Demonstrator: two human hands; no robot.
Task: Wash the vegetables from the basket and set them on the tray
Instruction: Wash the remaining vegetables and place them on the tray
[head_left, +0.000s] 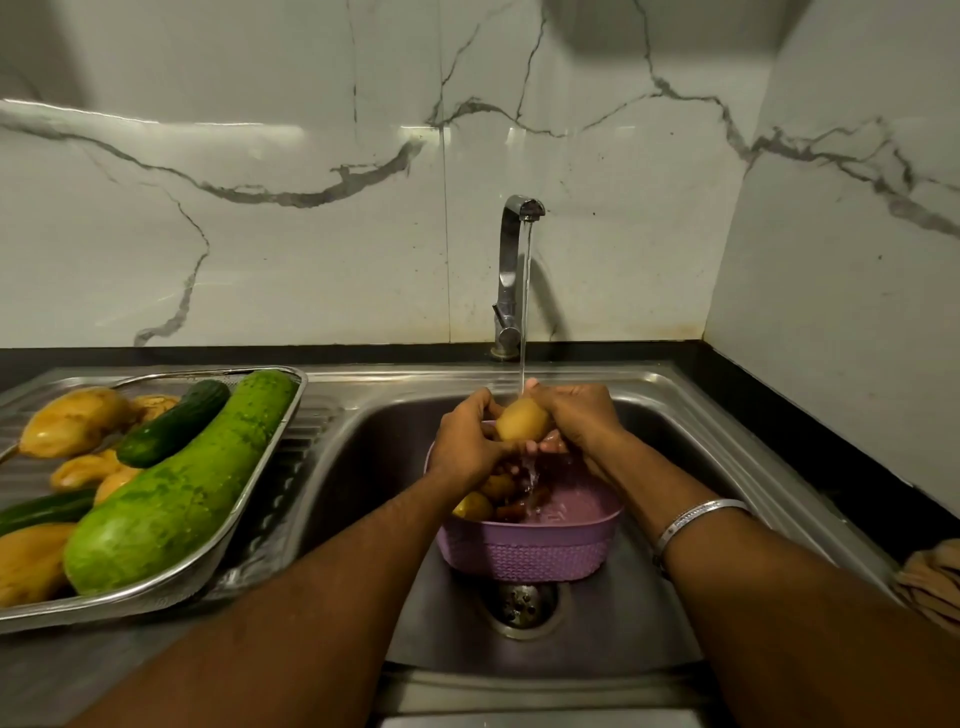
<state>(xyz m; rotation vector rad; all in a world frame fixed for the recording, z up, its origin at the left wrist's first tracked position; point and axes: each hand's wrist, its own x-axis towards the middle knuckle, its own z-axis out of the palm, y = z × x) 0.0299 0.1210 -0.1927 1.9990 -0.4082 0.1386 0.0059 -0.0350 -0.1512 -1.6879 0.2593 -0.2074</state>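
Both hands, left hand (467, 441) and right hand (576, 415), curled round potato (522, 423) under tap stream (525, 312); rotate potato, rub all sides, keep over basket (530, 551) just below.

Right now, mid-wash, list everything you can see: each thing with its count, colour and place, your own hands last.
potato in hand: one, yellow-brown, under the water stream, over the basket
basket: one, purple, in the sink, a few vegetables left inside
sink: one, steel, centre
tap: one, chrome, behind the sink, running
tray: one, steel mesh, on the drainboard at left
bottle gourd: one, light green, on the tray
cucumbers: two, dark green, on the tray
potatoes on tray: about six, yellow-brown
cloth: one, tan, right counter edge
bangle: one, silver, right wrist
left hand: grip on the potato
right hand: grip on the potato
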